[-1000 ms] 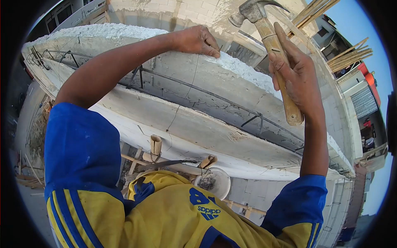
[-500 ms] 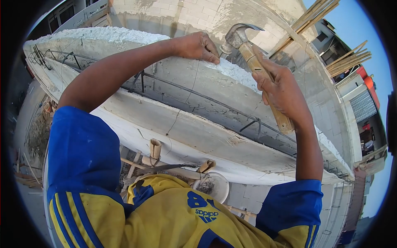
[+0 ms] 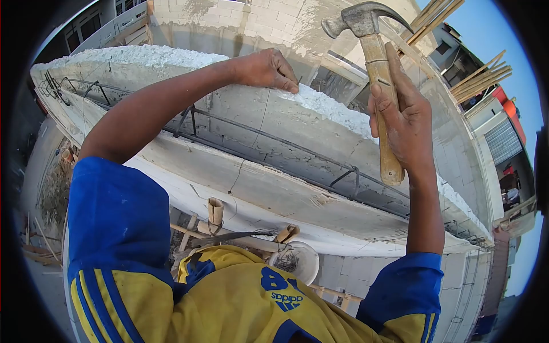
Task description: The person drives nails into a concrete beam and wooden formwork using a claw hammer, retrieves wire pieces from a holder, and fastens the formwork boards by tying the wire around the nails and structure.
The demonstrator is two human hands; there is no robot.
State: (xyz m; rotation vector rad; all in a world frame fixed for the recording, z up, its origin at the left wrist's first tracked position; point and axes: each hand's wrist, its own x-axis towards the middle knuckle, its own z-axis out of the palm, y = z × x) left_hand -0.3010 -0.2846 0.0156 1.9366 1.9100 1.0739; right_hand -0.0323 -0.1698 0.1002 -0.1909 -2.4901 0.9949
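Observation:
My right hand (image 3: 405,117) is wrapped round the wooden handle of a claw hammer (image 3: 377,54). The hammer stands nearly upright, its metal head raised above and to the right of my other hand. At the rough white top edge of the concrete wall (image 3: 331,106), the fingers of my left hand (image 3: 267,68) are closed in a pinch. A thin dark nail (image 3: 301,80) seems to stick up at those fingertips; most of it is hidden. Below the left hand a thin wire (image 3: 264,117) hangs down across the wall.
Steel rebar (image 3: 257,132) runs along the gap between the wall and a formwork board (image 3: 257,177). Under the board are bamboo poles (image 3: 215,211) and a white bucket (image 3: 309,264) with dark bits inside. A block wall (image 3: 269,26) rises behind; bamboo sticks (image 3: 483,77) stand at right.
The hammer has risen, its head moving up and to the right, away from my left hand. My left hand stays at the wall's edge, shifted very slightly in view.

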